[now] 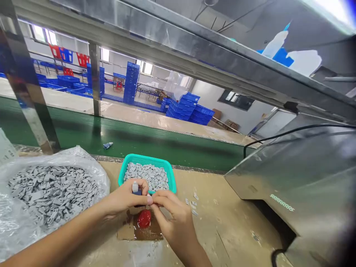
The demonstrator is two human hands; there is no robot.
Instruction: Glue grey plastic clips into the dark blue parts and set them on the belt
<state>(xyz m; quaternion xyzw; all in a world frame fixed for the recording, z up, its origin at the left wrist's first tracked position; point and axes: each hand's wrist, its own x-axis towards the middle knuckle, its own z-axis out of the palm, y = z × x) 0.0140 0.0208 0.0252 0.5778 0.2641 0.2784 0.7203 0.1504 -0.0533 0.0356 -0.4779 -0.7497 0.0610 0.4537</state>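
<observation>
My left hand (130,194) is closed around a small dark blue and light grey plastic part (135,187), its grey end pointing up. Thumb and fingers of my right hand (172,211) are pinched together at my left thumb tip; whatever they hold is too small to make out. Just behind both hands stands a turquoise basket (171,178) of small light grey plastic pieces (148,174). A glossy red round object (144,218) sits below my hands on a wet-looking brown piece of cardboard (125,233).
At left lies a clear plastic bag (102,172) full of grey pieces (58,193). Several loose pieces (194,203) are right of the basket. A blue-and-grey part (108,145) rests on the green conveyor belt (125,135). A metal machine housing (306,178) stands at right.
</observation>
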